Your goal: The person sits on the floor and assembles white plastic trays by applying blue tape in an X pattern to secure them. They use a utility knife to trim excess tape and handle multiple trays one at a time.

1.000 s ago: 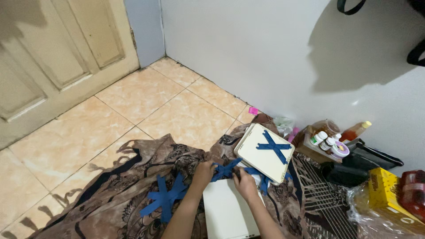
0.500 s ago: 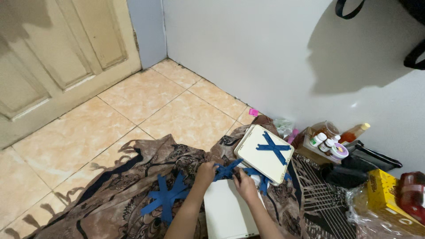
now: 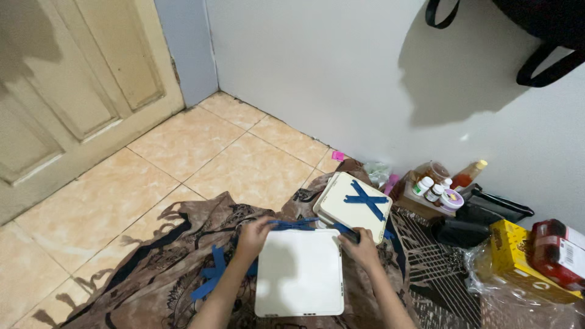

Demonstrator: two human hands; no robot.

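— What can't you make out from here?

— A fair bit. The flat white square box [image 3: 298, 272] lying between the two hands is cut off at its near edge, and both forearms run out of view below. The left hand [image 3: 254, 234] sits at the box's far left corner, fingers curled down onto a dark blue ribbon [image 3: 294, 225] that runs along the far edge; it seems to pinch the ribbon, though the fingertips are too small to be sure. The right hand [image 3: 363, 245] is at the far right corner, closed into a loose fist over the ribbon's other end. What it grips underneath I cannot tell.

— How many boxes?

— Two. The second white square box [image 3: 341, 204] lies just beyond the right hand, tilted, with two blue ribbon strips crossed on its lid. The first box's lid is bare.

— And ribbon elsewhere?

— One more crossed bundle of blue strips [image 3: 213, 272] lies near the left forearm, on the brown patterned cloth [image 3: 158, 268] spread over the tan tiled floor [image 3: 201, 146].

— What's past the right hand?

— A cluster by the white wall [image 3: 317, 73]: about three small white-capped bottles [image 3: 431, 190], one amber bottle with a yellow cap [image 3: 469, 175], a yellow carton [image 3: 518, 259] and a red carton [image 3: 557, 247], partly under crinkled clear plastic. A black bag [image 3: 542, 36] hangs above, cut off by the top edge.
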